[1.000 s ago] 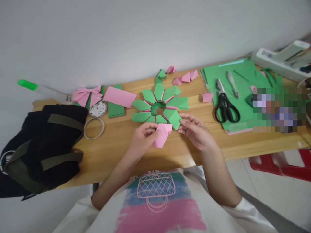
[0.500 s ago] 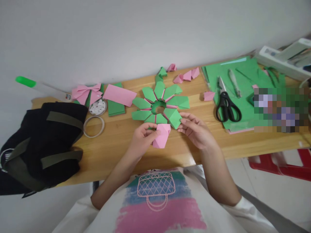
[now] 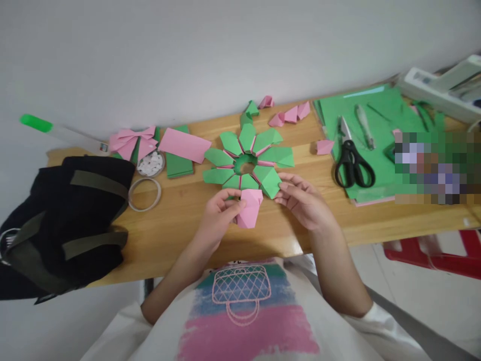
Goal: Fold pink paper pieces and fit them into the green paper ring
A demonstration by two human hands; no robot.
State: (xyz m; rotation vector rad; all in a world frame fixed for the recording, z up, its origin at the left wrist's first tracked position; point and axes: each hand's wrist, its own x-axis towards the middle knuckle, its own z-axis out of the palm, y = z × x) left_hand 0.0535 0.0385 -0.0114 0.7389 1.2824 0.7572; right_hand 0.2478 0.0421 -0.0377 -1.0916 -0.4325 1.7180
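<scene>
A ring of folded green and pink paper petals [image 3: 267, 140] lies on the wooden table in front of me, with a round hole at its centre. Between the thumb and fingers of my left hand [image 3: 221, 210] is a folded pink paper piece [image 3: 249, 209], just below the ring's near side. My right hand [image 3: 300, 198] pinches the tip of a green paper petal [image 3: 271, 183] at the ring's lower right. The pink piece overlaps the near petals in view; I cannot tell whether it touches them.
Black scissors [image 3: 351, 160] and a pen-like clear tool [image 3: 365, 125] lie on green paper sheets [image 3: 391, 170] at right. Left are a tape roll [image 3: 130, 194], a pink bow [image 3: 134, 140], a pink card [image 3: 185, 144] and a black bag [image 3: 75, 220]. Pink folded pieces [image 3: 290, 114] lie behind.
Almost nothing differs. Both hands keep their grips on the pink piece and the green petal; the view has shifted very slightly.
</scene>
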